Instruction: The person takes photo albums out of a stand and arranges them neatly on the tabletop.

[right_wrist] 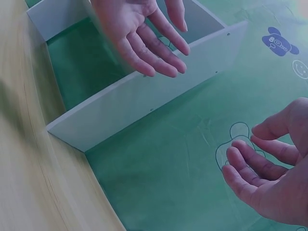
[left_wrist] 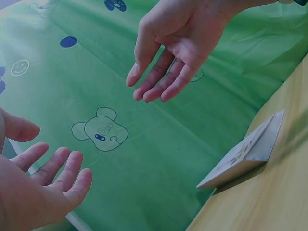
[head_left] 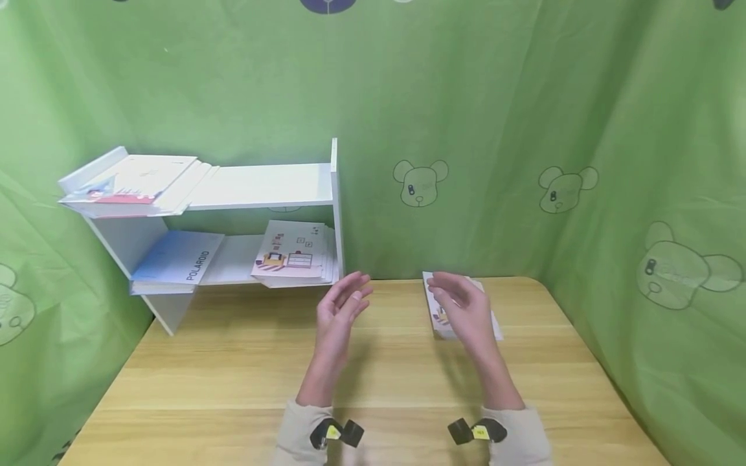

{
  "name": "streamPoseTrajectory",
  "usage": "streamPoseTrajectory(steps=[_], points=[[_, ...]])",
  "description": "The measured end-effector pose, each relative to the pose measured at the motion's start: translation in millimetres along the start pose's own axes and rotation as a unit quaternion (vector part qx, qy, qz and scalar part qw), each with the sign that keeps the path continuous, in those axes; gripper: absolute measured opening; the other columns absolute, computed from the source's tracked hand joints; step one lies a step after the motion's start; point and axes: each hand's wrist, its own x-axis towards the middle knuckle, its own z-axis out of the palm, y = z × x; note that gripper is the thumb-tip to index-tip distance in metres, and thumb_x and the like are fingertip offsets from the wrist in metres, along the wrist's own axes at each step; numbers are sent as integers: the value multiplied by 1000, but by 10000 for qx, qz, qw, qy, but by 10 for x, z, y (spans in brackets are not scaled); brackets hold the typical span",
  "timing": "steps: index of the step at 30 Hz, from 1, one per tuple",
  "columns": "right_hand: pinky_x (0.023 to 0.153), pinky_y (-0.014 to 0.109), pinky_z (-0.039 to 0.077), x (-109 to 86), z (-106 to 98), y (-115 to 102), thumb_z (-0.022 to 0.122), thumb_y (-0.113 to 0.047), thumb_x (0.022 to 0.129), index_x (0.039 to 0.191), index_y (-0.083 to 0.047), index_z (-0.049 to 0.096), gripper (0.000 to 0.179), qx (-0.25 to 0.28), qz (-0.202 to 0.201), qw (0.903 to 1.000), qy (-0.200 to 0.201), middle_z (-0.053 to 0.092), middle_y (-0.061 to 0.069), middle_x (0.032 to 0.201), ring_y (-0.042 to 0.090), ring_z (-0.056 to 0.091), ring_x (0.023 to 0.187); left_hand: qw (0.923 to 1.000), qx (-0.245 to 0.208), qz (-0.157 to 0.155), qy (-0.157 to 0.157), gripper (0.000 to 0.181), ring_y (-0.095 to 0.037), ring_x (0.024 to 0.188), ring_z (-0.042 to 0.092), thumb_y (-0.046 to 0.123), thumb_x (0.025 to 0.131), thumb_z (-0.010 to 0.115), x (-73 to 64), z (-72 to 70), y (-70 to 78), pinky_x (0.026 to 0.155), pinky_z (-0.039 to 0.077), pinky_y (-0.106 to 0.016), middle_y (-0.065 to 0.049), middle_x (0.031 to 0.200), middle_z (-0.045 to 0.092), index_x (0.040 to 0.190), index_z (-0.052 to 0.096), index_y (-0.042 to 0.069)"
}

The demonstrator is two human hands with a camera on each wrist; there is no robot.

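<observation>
Both hands hover above the wooden table, palms turned toward each other. My left hand (head_left: 340, 317) is in front of the shelf's right side panel, its fingers loosely bent around nothing. To the right, my right hand (head_left: 466, 314) hangs over a white book (head_left: 440, 317) lying on the table and partly covers it in the head view; its fingers are relaxed and hold nothing. In the left wrist view the same book (left_wrist: 250, 151) lies apart from both hands. The right wrist view shows the relaxed fingers of the right hand (right_wrist: 274, 168) near the green curtain.
A white two-tier shelf (head_left: 262, 184) stands at the back left. White books (head_left: 148, 178) lie on its upper tier. Below are a blue book marked POLAROID (head_left: 180, 259) and a white stack of books (head_left: 291, 252). Green curtain (head_left: 484, 97) surrounds the table (head_left: 396, 375).
</observation>
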Motion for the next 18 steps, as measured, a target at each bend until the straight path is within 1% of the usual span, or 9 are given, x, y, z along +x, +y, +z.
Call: streamPoseTrajectory(steps=[3,4,7,11,13,14,18], points=[[93,21,49,26,24,82,63,-9,90,119,0,60,30,-23,-47,10000,11,65,15,113,20,63,103,10000,-16,5,40,40,-38,120,50,5,94,54,-9,-21,27,101,45,-41,-19,131,53,133,48,0],[93,22,49,31,39,96,63,-9,90,119,-1,60,30,7,-63,10000,14,65,15,113,21,63,103,10000,-9,0,49,40,-39,121,49,4,94,53,-10,-34,36,101,45,-40,-21,132,52,133,47,-1],[94,22,49,36,85,81,64,-9,90,118,-2,61,29,75,-86,9999,6,66,13,113,23,63,105,9999,35,123,83,39,-40,120,50,3,94,53,-14,-64,66,100,47,-38,-22,131,52,132,47,-2],[94,22,49,5,154,-129,62,-4,90,118,2,60,29,119,61,9999,-85,65,17,114,27,61,107,9993,118,332,160,38,-44,118,50,5,93,56,-14,-92,104,97,49,-39,-23,129,54,130,50,-1],[93,21,49,-14,184,-235,60,-2,90,119,4,59,29,114,132,9998,-125,64,19,115,30,61,108,9990,180,355,209,37,-44,118,50,4,93,56,-10,-111,119,97,49,-40,-21,129,54,129,51,-1],[93,21,49,-22,197,-276,60,-1,90,119,5,58,29,118,139,9997,-146,63,20,116,31,60,109,9989,190,381,218,37,-45,118,49,4,93,56,-7,-122,125,97,49,-40,-23,129,54,129,51,-1],[92,21,50,-16,246,-299,60,-1,90,119,6,58,30,189,75,9996,-172,63,20,116,33,60,109,9982,279,464,253,35,-42,117,51,3,93,55,9,-170,158,97,49,-39,-22,128,54,127,52,-2]])
